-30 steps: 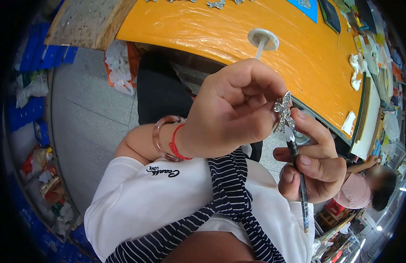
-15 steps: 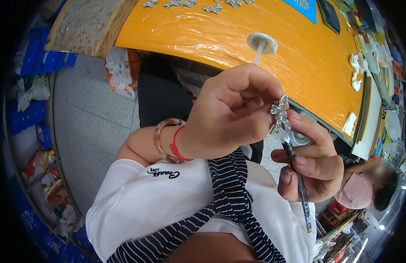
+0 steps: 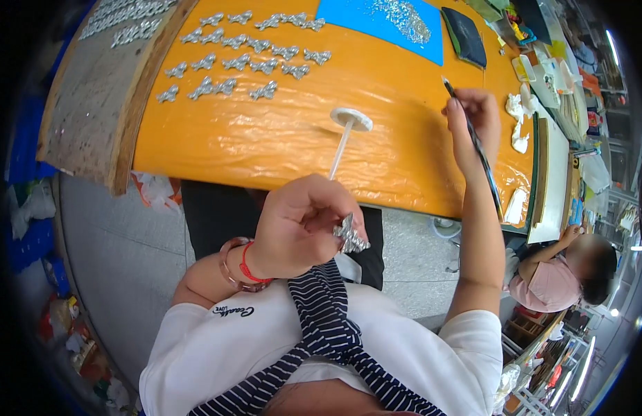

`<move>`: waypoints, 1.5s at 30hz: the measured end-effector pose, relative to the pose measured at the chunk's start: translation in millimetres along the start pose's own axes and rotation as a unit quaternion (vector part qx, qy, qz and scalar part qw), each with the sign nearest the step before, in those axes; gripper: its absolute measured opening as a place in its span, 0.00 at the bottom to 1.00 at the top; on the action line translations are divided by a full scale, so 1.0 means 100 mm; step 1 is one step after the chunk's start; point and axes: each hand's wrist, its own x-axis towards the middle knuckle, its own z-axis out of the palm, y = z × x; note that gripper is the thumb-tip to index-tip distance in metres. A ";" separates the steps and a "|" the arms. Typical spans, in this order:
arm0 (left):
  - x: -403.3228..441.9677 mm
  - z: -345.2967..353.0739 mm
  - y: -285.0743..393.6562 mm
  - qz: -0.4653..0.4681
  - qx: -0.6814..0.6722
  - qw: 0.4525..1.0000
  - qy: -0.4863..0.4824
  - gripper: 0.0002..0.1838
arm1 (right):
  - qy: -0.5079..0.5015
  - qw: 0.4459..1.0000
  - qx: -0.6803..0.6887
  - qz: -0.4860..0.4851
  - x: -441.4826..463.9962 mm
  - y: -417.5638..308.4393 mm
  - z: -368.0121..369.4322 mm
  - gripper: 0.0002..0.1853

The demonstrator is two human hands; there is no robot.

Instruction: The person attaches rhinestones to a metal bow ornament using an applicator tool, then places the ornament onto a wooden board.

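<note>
Fingers of the left hand [image 3: 304, 223] have a little silver bow [image 3: 351, 237] pinched at their tips, right in front of the striped scarf [image 3: 317, 298]. Just past them there's a white disc [image 3: 351, 119], its stem running down toward those fingers. Right hand [image 3: 477, 128] is farther out, gripping a dark pen [image 3: 479, 149] over the orange table [image 3: 265, 156], tip pointing away. Way beyond the left fingers sit rows of silvery pieces [image 3: 263, 66], plus a blue sheet [image 3: 338, 14] with sparkly bits [image 3: 408, 22].

grey floor [image 3: 120, 236], orange-topped table [image 3: 397, 166], blue bins [image 3: 26, 145] left, tube lights [image 3: 584, 369] right
</note>
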 end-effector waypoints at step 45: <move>0.35 -0.47 -0.11 -0.080 0.043 0.993 -0.079 0.10 | 0.002 0.998 -0.051 0.044 0.52 0.60 0.13 0.06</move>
